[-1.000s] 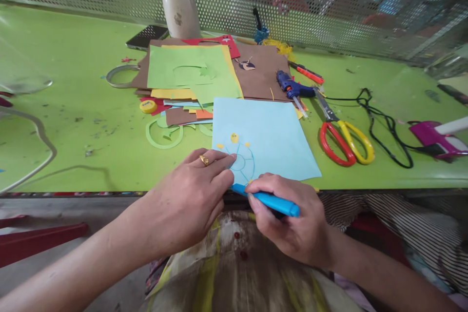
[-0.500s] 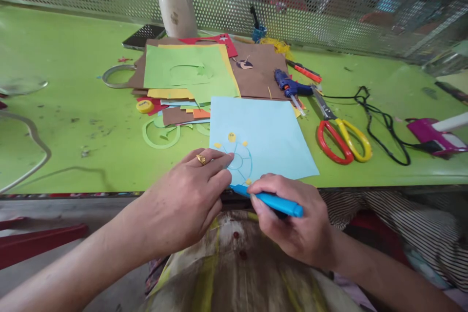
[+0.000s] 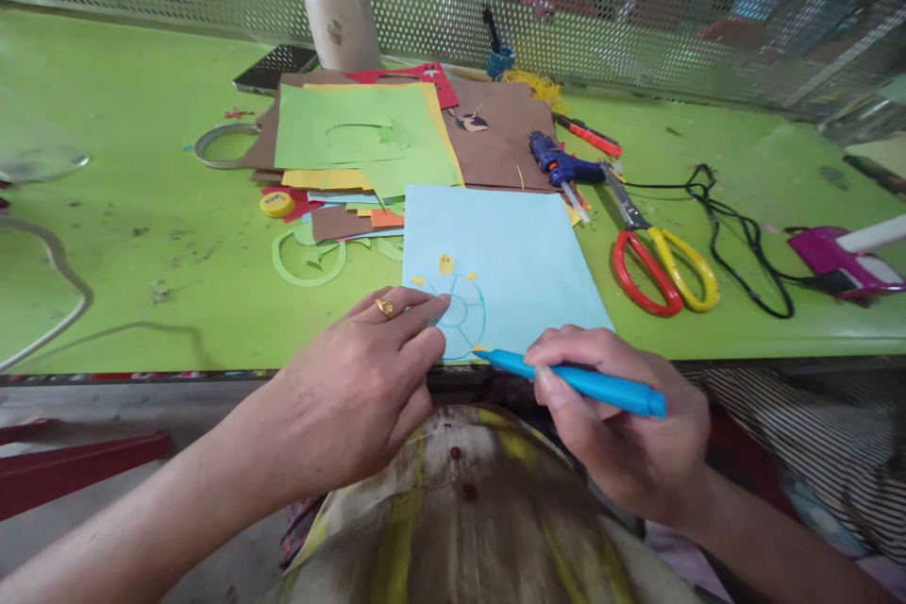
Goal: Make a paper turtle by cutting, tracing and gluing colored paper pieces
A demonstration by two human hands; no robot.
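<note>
Your right hand (image 3: 629, 434) has slid rightward, fingers closed round the blue pen (image 3: 587, 383) — tip now at the drawn wheel (image 3: 460, 316) on the light-blue sheet (image 3: 524, 255) — while your left hand (image 3: 360, 377) lies open, pressing it flat.

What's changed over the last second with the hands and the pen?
The right hand slid rightward, keeping its grip on the blue pen; more of the pen now shows, its tip by the drawn wheel on the light blue sheet. The left hand stayed pressed on that sheet. Nothing was picked up or let go.
</note>
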